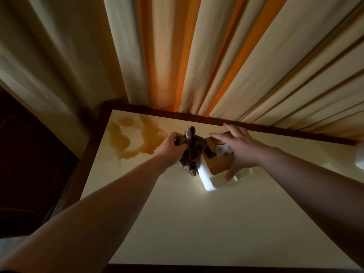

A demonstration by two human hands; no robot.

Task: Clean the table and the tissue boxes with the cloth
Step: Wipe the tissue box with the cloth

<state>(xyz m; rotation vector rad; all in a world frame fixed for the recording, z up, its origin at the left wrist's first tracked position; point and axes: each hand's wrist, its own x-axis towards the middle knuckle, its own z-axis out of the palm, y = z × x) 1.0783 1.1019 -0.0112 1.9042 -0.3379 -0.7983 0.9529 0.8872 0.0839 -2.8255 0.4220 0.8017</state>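
Note:
My left hand (171, 147) grips a dark, crumpled cloth (192, 152) above the cream table (197, 223), just left of a tissue box. The tissue box (213, 174) is white with a brown wooden lid, and a white tissue (223, 149) pokes out of its slot. My right hand (239, 147) lies over the box from the right, fingers spread across the lid and thumb down its near side. A brown liquid stain (136, 138) spreads over the table's far left corner, left of the cloth.
Cream and orange striped curtains (197, 56) hang right behind the table's dark wooden back edge (256, 126). A white object (360, 156) sits at the table's right edge, mostly cut off. Dark wooden furniture (29, 154) stands to the left.

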